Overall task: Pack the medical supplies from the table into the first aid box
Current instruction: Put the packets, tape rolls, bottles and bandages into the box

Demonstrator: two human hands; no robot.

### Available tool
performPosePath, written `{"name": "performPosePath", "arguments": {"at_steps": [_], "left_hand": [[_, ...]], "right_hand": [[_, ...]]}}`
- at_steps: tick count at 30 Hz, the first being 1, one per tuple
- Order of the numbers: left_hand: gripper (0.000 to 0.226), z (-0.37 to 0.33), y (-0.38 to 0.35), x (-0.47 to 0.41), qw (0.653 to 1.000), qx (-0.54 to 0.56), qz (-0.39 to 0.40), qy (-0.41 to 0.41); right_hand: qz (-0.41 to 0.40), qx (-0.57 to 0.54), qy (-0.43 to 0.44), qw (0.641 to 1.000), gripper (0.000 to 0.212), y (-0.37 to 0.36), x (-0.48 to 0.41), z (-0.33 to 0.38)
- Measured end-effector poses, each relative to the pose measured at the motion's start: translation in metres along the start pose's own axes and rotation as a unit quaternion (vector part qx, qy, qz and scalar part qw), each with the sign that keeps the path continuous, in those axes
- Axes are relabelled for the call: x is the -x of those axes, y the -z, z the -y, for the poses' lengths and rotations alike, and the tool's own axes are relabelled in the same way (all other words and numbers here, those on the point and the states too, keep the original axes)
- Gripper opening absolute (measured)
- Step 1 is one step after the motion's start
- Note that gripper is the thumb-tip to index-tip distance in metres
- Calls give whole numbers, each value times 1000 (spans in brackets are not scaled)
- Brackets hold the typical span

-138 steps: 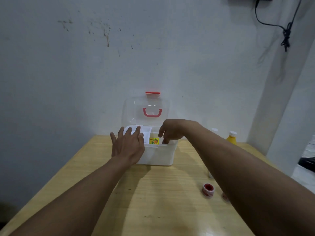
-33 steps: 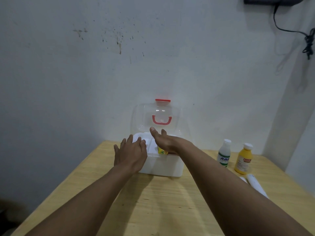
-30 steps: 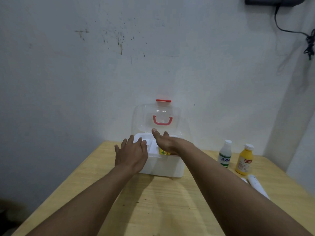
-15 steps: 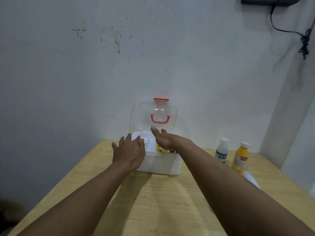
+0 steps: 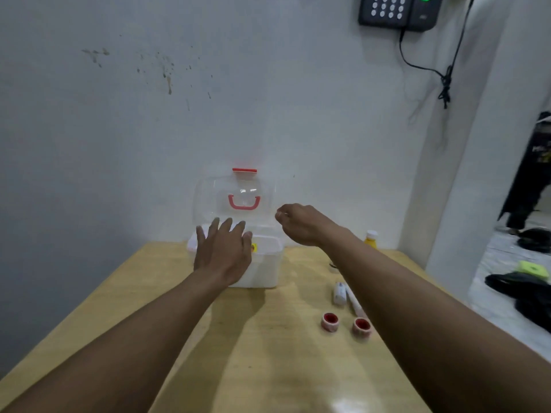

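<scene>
The white first aid box (image 5: pixel 264 271) stands at the table's far edge, its clear lid (image 5: pixel 208 198) with a red handle raised against the wall. A yellow item (image 5: pixel 254 247) shows inside it. My left hand (image 5: pixel 222 253) lies flat on the box's front left rim, fingers spread. Holding nothing, my right hand (image 5: pixel 299 223) hovers just right of the box with its fingers loosely curled. On the table to the right lie two red-cored tape rolls (image 5: pixel 329 321) (image 5: pixel 361 325), a small white tube (image 5: pixel 339 293) and a white pen-like item (image 5: pixel 354 302). A yellow bottle (image 5: pixel 370 239) stands behind my right arm.
The wooden table (image 5: pixel 268 353) abuts a white wall. A keypad device (image 5: pixel 398 10) with a dangling black cable hangs on the wall at the upper right. Past the table's right edge, dark objects and a green item (image 5: pixel 533 269) lie on the floor.
My right hand has left the box's inside and moved right and up, beside the box. My view has turned right and down, revealing the tape rolls. My left hand stays on the box.
</scene>
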State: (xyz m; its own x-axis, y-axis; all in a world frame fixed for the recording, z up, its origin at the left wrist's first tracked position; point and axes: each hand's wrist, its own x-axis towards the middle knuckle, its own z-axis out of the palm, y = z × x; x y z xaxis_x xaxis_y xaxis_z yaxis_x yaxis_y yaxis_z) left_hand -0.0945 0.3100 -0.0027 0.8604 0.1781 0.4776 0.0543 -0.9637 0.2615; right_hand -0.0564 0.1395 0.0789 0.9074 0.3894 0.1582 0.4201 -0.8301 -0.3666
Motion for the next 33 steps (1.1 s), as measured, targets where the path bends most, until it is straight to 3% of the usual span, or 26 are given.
{"name": "performPosePath", "arguments": {"at_steps": [6,10,15,23,33], "left_hand": [[45,-50,-9,38,983,10,-84,-162],[42,-72,-20,65,975,21,-67,-212],[52,-96,-31,94,978,26,36,-202],[57,-115,-40,112,982,19,132,-135],[41,-114,-47,120,988,71,109,-85]], "right_hand": [[-11,44,-52,998,50,14,46,-49],[-1,70,-74,995,50,12,82,-72],[20,84,-80,993,48,-2,122,-87],[54,162,-65,983,38,-22,161,-94],[55,228,-38,971,37,-26,173,-93]]}}
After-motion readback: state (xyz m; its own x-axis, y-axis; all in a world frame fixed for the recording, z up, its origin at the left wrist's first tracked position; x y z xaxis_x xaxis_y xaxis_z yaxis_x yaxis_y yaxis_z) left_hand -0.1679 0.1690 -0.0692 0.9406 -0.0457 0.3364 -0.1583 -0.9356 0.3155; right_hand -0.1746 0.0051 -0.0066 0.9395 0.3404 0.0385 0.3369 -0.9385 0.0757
